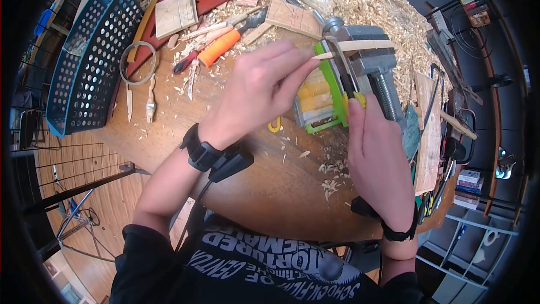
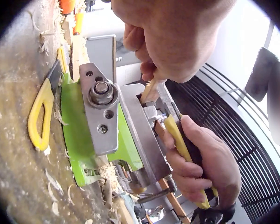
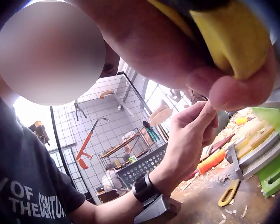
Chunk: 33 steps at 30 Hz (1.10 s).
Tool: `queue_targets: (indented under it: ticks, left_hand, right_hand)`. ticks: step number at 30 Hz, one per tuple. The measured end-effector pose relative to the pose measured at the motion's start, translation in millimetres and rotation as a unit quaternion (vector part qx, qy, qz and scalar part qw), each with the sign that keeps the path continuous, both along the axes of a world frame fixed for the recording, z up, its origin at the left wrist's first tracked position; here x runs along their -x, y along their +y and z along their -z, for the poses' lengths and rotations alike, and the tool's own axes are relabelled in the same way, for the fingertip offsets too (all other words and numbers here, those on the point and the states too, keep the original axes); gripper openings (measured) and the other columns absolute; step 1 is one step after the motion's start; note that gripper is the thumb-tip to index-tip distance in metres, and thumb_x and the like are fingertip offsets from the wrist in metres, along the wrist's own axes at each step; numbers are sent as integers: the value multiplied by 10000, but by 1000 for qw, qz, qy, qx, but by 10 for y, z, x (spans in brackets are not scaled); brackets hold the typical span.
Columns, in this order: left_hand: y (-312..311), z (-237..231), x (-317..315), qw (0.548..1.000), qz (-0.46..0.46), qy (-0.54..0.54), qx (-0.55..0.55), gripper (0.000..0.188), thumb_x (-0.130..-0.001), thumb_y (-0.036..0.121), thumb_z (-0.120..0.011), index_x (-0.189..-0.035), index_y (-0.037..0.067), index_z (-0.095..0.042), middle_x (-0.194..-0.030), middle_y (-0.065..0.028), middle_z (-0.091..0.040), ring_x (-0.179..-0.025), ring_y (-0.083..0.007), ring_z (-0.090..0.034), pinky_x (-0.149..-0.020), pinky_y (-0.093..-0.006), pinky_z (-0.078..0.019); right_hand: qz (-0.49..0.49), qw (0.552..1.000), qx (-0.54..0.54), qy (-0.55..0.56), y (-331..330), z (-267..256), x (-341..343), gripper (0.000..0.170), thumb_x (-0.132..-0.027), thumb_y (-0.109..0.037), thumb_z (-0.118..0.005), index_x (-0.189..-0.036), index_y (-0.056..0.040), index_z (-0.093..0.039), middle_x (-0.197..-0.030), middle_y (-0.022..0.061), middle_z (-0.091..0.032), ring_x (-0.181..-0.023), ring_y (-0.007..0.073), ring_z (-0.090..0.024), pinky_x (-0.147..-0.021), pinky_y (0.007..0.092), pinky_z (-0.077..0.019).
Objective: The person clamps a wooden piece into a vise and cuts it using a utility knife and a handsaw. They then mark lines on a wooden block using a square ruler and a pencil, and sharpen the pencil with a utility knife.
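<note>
the right hand (image 1: 379, 163) is nearest, its fingers curled tight round the handle of a yellow-and-black tool (image 2: 179, 140), whose metal end crosses a pale wooden strip (image 1: 368, 45). just beyond, the left hand (image 1: 261, 87) pinches the strip's thin tip between thumb and fingers; the strip reaches across the top of the vise (image 1: 376, 66), though i cannot tell whether the vise grips it. the step in hand looks like working that narrow end down, and the next move seems to call for a firm left pinch and an even stroke, with the fingertips clear of the metal edge. farther off, an orange-handled tool (image 1: 219, 48) lies on the table (image 1: 253, 180), wood shavings (image 1: 377, 8) spread behind the vise, and a blue basket (image 1: 93, 73) stands at the table's left side
</note>
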State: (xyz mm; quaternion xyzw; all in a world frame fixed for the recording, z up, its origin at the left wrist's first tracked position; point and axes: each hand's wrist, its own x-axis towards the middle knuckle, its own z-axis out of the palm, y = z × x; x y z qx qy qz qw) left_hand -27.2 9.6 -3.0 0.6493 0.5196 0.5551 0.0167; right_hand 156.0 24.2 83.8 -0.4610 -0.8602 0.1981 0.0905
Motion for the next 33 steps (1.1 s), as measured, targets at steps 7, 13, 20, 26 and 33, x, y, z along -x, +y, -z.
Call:
queue_targets:
  ticks: [7,13,20,26,33]
  left_hand:
    - [9,16,2,1000,7,-6,1,84,-855,-21,-695,-933,-49,-700,-741,-110,-634,-626,-202,-597,-563,-288,-457]
    - [18,22,25,1000,20,-11,1,94,-852,-25,-693,-942,-47,-705,-727,-106,-628,-632,-196,-593,-566,-291,-451]
    - [21,7,45,1000,28,-2,2,103,-859,-18,-689,-956,-50,-705,-732,-104,-627,-631,-186,-582,-566,-283,-441]
    - [16,10,50,999,31,-10,22,105,-865,-11,-687,-960,-55,-704,-742,-108,-631,-635,-187,-579,-573,-284,-443]
    - [15,5,58,999,32,-4,16,107,-862,-8,-690,-955,-57,-705,-732,-107,-626,-632,-192,-576,-572,-290,-441]
  right_hand:
    - [-2,999,21,-27,-34,-65,-46,254,-1037,-186,-450,-939,47,-476,-659,324,-576,-684,527,-593,-577,590,-455]
    - [5,1000,14,-8,-32,-56,2,261,-1039,-186,-443,-944,55,-476,-658,322,-579,-681,534,-590,-579,591,-454]
    - [45,997,62,-23,-40,-107,45,267,-1055,-212,-411,-973,23,-507,-779,272,-575,-776,500,-528,-688,525,-390]
    - [37,998,40,-24,-38,-105,58,272,-1054,-211,-413,-965,27,-511,-768,283,-571,-781,507,-528,-682,535,-391]
    - [-26,999,-7,-46,14,-135,49,285,-1051,-211,-417,-938,31,-514,-768,283,-570,-793,486,-544,-692,537,-401]
